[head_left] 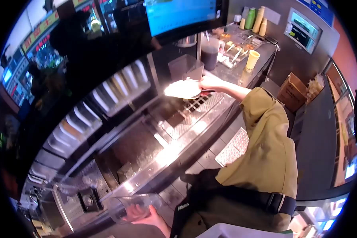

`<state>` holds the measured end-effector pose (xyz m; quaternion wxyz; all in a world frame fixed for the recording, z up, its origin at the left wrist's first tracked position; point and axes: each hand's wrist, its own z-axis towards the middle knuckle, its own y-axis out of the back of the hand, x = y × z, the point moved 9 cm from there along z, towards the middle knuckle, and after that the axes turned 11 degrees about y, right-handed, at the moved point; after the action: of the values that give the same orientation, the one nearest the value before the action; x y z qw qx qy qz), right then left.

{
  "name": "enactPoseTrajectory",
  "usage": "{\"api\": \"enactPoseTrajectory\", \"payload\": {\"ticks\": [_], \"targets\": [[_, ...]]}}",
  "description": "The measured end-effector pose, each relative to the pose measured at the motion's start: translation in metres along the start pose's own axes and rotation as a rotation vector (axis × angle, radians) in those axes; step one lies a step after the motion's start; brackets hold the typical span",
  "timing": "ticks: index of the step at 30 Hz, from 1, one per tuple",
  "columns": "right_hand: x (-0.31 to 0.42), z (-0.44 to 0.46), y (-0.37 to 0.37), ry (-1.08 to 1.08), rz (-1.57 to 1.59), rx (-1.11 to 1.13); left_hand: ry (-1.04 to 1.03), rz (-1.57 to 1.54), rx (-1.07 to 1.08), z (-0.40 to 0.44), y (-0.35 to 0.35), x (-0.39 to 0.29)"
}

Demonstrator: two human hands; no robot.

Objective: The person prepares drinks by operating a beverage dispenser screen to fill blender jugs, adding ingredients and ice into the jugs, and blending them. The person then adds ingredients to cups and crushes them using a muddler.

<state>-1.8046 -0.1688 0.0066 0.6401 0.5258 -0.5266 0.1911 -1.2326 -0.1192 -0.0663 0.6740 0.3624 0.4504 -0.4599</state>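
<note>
My right hand [211,82] is stretched out over the steel counter and closed around the handle of a scoop [183,89]. Glare turns the scoop bright white, so what lies in it, if anything, cannot be made out. Below it is a dark drain grate [200,101]. Low in the view, my left hand [146,218] grips a clear plastic cup [135,204], with some fingers showing through its wall. The cup is tilted near the counter's front edge. Between both hands lies an open sunken bin [137,144] in the counter.
A row of containers with pale handles [95,115] runs along the left. Past the right hand stand a grey bin [184,69], a dark pitcher [209,53] and a yellow cup [252,59]. A screen [182,16] hangs above. A cardboard box [292,92] stands at right.
</note>
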Motion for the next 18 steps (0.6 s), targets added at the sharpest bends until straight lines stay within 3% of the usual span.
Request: {"api": "enactPoseTrajectory", "payload": {"ticks": [1, 2, 3, 4, 6, 7, 8, 10, 11, 14, 17, 18], "targets": [[-0.013, 0.016, 0.032, -0.007, -0.165, -0.061, -0.017, -0.006, -0.002, 0.001, -0.003, -0.003], [-0.014, 0.036, 0.050, 0.199, -0.437, 0.039, -0.035, -0.010, 0.000, 0.000, -0.003, -0.003], [-0.014, 0.045, 0.071, 0.198, -0.524, 0.030, -0.048, -0.009, 0.002, 0.000, -0.004, -0.008], [-0.015, 0.058, 0.085, 0.167, -0.618, 0.023, 0.125, -0.031, 0.029, 0.000, 0.000, -0.012], [-0.007, 0.071, 0.104, 0.108, -0.734, -0.001, 0.115, -0.023, 0.033, -0.001, -0.002, -0.015], [-0.005, 0.072, 0.118, -0.043, -0.589, -0.137, 0.101, -0.018, 0.032, -0.002, -0.002, -0.016], [0.022, 0.056, 0.115, -0.108, -0.678, -0.178, 0.093, -0.020, 0.030, -0.002, -0.003, -0.016], [0.047, 0.061, 0.110, 0.458, -0.756, -0.257, 0.077, -0.023, 0.024, -0.001, -0.004, -0.017], [0.066, 0.059, 0.107, 0.136, -1.167, -0.315, 0.070, -0.015, 0.023, 0.000, -0.005, -0.019], [0.101, 0.030, 0.099, 0.287, -1.372, -0.364, 0.059, -0.006, 0.006, 0.001, 0.001, -0.021], [0.119, 0.018, 0.092, 0.142, -1.093, -0.274, 0.052, 0.001, -0.028, 0.000, 0.012, -0.019], [0.137, 0.005, 0.077, 0.230, -1.050, -0.323, 0.053, 0.001, -0.045, -0.001, 0.017, -0.019]]}}
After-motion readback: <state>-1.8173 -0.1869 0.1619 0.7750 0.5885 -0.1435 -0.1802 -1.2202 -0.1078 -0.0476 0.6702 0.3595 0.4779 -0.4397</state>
